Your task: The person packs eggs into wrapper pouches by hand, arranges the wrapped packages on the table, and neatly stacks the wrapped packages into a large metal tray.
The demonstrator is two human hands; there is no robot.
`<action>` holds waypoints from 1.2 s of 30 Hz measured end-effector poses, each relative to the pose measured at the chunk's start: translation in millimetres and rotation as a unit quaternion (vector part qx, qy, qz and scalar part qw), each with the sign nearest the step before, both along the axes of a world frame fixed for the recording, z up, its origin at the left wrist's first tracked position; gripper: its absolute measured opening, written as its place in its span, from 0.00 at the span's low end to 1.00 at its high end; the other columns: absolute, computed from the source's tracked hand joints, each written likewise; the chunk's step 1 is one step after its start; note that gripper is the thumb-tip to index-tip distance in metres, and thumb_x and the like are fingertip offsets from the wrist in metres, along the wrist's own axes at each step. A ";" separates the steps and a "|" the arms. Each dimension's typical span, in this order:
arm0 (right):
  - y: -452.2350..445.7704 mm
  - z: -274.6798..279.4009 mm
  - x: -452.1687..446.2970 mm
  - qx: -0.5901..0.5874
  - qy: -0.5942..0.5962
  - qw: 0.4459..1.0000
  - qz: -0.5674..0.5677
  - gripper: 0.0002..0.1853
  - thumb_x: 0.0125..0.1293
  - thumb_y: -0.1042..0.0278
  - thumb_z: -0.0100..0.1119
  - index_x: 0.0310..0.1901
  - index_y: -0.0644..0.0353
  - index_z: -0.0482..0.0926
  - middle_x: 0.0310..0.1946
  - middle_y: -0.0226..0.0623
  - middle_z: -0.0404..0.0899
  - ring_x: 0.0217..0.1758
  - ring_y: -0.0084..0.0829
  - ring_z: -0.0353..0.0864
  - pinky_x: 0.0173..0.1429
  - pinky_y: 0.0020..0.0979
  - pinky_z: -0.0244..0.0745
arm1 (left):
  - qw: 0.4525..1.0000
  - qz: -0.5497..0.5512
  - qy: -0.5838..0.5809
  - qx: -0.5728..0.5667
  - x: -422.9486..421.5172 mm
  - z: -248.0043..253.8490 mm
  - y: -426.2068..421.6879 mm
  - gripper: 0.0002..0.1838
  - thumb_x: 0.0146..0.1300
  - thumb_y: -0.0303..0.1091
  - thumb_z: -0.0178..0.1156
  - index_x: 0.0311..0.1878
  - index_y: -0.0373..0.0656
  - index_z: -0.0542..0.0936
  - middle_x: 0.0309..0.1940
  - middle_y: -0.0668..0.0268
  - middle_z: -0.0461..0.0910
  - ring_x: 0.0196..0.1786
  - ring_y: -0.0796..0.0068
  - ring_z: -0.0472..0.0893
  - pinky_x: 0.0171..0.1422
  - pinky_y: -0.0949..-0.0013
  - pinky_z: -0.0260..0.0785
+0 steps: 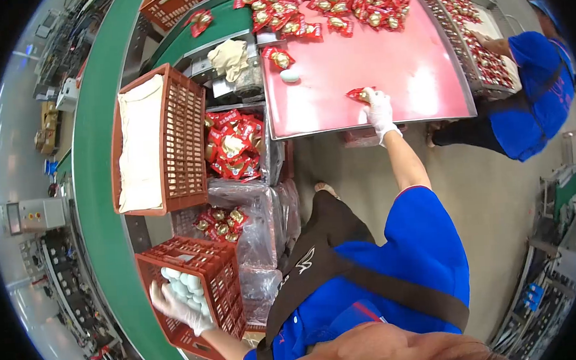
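My left hand [177, 309], in a thin white glove, reaches into a tilted red-brown plastic crate [224, 274]. Its fingers are spread beside a heap of pale blue eggs [188, 288]. Over the front part of the pink tabletop [336, 106], my right hand [379, 112], gloved too, pinches a red wrapped packet [358, 95] with a gold middle; the fingertips partly cover it. To the upper left of that hand, a single pale blue egg [290, 75] lies beside another red packet [278, 58].
Many red packets [376, 6] are piled at the table's back. Lined bins hold loose red wrappers [234, 144] and packets [222, 224]. A cloth-lined crate [169, 140] stands beside the green conveyor [98, 157]. A co-worker in blue [534, 95] works at a filled tray on the right.
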State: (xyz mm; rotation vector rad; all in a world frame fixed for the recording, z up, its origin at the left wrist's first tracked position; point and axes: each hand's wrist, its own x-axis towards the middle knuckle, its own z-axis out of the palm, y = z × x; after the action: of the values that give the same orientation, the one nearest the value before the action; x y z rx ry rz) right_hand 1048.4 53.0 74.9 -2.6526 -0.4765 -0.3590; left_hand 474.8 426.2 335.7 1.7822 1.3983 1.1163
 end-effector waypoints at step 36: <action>44.7 91.0 -205.0 0.043 0.224 0.897 0.378 0.17 0.64 0.58 0.65 0.52 0.55 0.80 0.47 0.41 0.82 0.52 0.44 0.81 0.57 0.44 0.78 | 0.973 -0.129 -0.082 -0.176 196.7 -189.2 -87.2 0.44 0.62 0.33 0.69 0.77 0.37 0.57 0.75 0.56 0.56 0.75 0.59 0.60 0.81 0.54 0.51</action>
State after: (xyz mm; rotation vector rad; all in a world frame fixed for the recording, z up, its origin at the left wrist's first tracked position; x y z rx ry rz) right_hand 843.4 97.7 165.9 -2.1351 -1.2150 0.4472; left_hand 671.5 339.0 146.5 1.5263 1.1445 0.8022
